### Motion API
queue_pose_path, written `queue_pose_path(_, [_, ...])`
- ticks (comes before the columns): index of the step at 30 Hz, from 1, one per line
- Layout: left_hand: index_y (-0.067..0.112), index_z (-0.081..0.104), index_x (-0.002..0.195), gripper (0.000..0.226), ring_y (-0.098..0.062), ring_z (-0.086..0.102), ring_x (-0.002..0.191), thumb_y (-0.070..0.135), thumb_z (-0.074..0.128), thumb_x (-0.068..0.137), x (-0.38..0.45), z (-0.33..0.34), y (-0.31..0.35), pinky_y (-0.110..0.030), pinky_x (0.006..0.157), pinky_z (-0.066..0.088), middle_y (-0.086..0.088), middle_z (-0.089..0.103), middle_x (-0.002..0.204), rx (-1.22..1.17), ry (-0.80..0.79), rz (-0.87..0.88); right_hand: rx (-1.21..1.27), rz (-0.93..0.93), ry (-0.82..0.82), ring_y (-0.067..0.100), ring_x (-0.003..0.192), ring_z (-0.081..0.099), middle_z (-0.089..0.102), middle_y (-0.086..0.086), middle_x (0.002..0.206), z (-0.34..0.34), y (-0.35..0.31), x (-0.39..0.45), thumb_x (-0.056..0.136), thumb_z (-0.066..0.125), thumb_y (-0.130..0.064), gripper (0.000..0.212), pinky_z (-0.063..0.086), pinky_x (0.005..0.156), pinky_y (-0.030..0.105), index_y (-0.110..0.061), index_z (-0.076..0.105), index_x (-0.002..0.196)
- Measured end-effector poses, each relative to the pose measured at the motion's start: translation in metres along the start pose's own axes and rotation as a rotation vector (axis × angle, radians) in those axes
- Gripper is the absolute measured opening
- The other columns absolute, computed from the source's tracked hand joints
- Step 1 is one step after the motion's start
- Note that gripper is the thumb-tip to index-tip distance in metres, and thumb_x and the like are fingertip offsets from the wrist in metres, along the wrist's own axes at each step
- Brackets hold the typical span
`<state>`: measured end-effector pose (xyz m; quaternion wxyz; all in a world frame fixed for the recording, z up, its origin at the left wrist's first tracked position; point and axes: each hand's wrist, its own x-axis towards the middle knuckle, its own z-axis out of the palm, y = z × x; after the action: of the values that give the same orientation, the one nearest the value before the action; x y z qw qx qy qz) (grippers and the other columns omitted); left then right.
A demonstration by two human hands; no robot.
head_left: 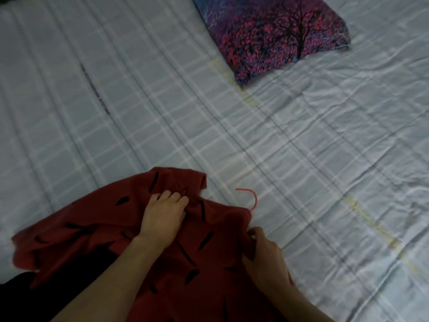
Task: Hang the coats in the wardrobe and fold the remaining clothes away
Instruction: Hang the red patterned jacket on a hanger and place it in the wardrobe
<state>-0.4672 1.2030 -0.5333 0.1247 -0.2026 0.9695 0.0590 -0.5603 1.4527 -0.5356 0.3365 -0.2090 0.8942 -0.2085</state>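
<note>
Down at the near edge of the head view, a red coat (162, 247) with short black dashes lies spread on a bed covered by a pale blue checked sheet (139, 112). A red hanger hook (251, 198) pokes out just past the coat's far right edge, curving over the sheet; the remainder of the hanger is hidden under the cloth.

Both bare hands are on the coat. The left hand (162, 217) lies palm down near the coat's collar end, its fingers (173, 197) bent into a bunch of the red fabric there, so this grip is clamped on the coat. The right hand (264, 254) is at the coat's right edge, just below the hook, with thumb and fingers curled round a fold of the cloth, also closed on the coat.

Well beyond the coat, toward the far right of the bed, rests a cushion (274, 36) printed with a dark tree among pink and purple blossom. A dark streak (95, 89) marks the sheet far to the coat's upper left. Beside the coat's near left corner, something black (14, 298) fills the frame's corner, too dim to identify.
</note>
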Motion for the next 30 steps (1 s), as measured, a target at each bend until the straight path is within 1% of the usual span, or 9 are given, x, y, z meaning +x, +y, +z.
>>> queue_pose_path(3, [0.017,0.071,0.093,0.023,-0.027,0.062,0.079,0.020,0.083,0.073,-0.021,-0.016,-0.003,-0.044,0.073,0.051,0.000,0.065,0.083,-0.010,0.127,-0.018,-0.009,-0.047,0.007,0.020,0.086,0.067,0.069,-0.007,0.090,-0.008,-0.005,-0.004,0.071,0.063,-0.028,0.031,0.049,0.072,0.034,-0.027,0.057,0.101])
queue_pose_path(5, [0.017,0.071,0.094,0.014,-0.028,0.061,0.081,0.026,0.070,0.083,-0.033,-0.033,-0.005,-0.043,0.074,0.050,-0.001,0.065,0.085,0.011,0.223,-0.020,0.022,-0.098,0.043,0.018,0.084,0.066,0.068,-0.008,0.089,-0.016,-0.011,-0.010,0.071,0.065,-0.025,0.027,0.048,0.070,0.034,-0.027,0.060,0.097])
queue_pose_path(7, [0.018,0.070,0.095,0.027,-0.028,0.061,0.082,0.032,0.049,0.088,-0.047,-0.057,-0.008,-0.043,0.075,0.049,-0.001,0.065,0.088,0.021,0.266,-0.030,0.027,-0.162,0.076,0.016,0.082,0.065,0.067,-0.009,0.088,-0.026,-0.019,-0.017,0.074,0.067,-0.024,0.023,0.046,0.069,0.032,-0.027,0.062,0.096])
queue_pose_path(10, [0.017,0.071,0.096,0.035,-0.027,0.060,0.083,0.032,0.040,0.088,-0.074,-0.098,-0.013,-0.043,0.078,0.048,0.000,0.065,0.091,0.026,0.294,-0.050,0.064,-0.285,0.126,0.014,0.078,0.063,0.065,-0.009,0.085,-0.051,-0.042,-0.030,0.079,0.070,-0.022,0.016,0.045,0.069,0.030,-0.025,0.063,0.094])
queue_pose_path(14, [0.013,0.071,0.095,0.032,-0.029,0.060,0.082,0.028,0.044,0.088,-0.113,-0.159,-0.018,-0.044,0.082,0.046,-0.002,0.064,0.090,0.014,0.444,-0.129,0.136,-0.453,0.201,0.018,0.074,0.062,0.064,-0.002,0.082,-0.101,-0.087,-0.049,0.078,0.070,-0.012,0.014,0.047,0.069,0.036,-0.016,0.066,0.091])
queue_pose_path(18, [0.012,0.070,0.092,0.028,-0.030,0.061,0.084,0.025,0.047,0.086,-0.148,-0.233,-0.012,-0.040,0.087,0.037,-0.004,0.065,0.088,0.032,0.623,-0.159,0.171,-0.618,0.329,0.019,0.072,0.059,0.063,0.001,0.079,-0.160,-0.137,-0.076,0.077,0.070,-0.005,0.014,0.042,0.066,0.032,-0.012,0.067,0.088])
queue_pose_path(21, [0.011,0.070,0.093,0.026,-0.030,0.062,0.087,0.024,0.048,0.087,-0.180,-0.288,0.002,-0.040,0.086,0.038,-0.004,0.066,0.089,0.053,0.728,-0.167,0.164,-0.720,0.428,0.023,0.073,0.060,0.063,0.003,0.080,-0.205,-0.168,-0.105,0.075,0.070,-0.002,0.016,0.043,0.067,0.034,-0.012,0.067,0.088])
queue_pose_path(27, [0.004,0.071,0.091,0.016,-0.030,0.060,0.078,0.012,0.058,0.086,-0.251,-0.375,0.040,-0.043,0.064,0.049,-0.008,0.066,0.088,0.030,0.989,-0.165,0.162,-0.926,0.630,0.025,0.075,0.061,0.064,0.004,0.082,-0.288,-0.208,-0.176,0.073,0.071,0.005,0.025,0.044,0.069,0.036,-0.013,0.067,0.088])
queue_pose_path(30, [0.000,0.072,0.090,0.011,-0.029,0.060,0.073,0.006,0.065,0.085,-0.287,-0.397,0.060,-0.043,0.060,0.052,-0.011,0.065,0.085,0.026,1.081,-0.149,0.138,-1.024,0.686,0.023,0.075,0.059,0.062,0.003,0.082,-0.317,-0.215,-0.215,0.073,0.072,0.007,0.026,0.043,0.069,0.033,-0.014,0.066,0.088])
